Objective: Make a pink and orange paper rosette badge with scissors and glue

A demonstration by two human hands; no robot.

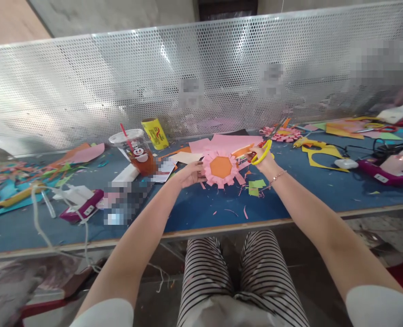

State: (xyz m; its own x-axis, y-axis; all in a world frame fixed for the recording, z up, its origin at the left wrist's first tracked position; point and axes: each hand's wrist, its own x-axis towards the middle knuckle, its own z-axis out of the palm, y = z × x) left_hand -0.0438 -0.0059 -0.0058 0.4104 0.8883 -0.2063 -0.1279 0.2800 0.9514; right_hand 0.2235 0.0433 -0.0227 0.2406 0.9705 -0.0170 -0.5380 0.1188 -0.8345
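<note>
A pink paper flower [221, 167] with looped petals and an orange centre is held just above the blue table. My left hand [192, 174] pinches its left edge. My right hand [263, 160] has yellow-handled scissors [263, 152] hooked on it, blades pointing up and away. Its fingers also grip a curled orange paper strip [242, 150] beside the flower's upper right petals. Whether that strip is joined to the flower cannot be made out. Small green paper pieces [256, 186] and thin pink scraps lie below the right hand.
A drink cup [142, 154] with a red straw and a yellow can [154, 134] stand at the back left. Pink sheets [206, 144] lie behind the flower. Purple tissue packs [82, 206] and glue guns [308, 143] lie on both sides. A perforated metal screen [126, 72] borders the table [194, 218].
</note>
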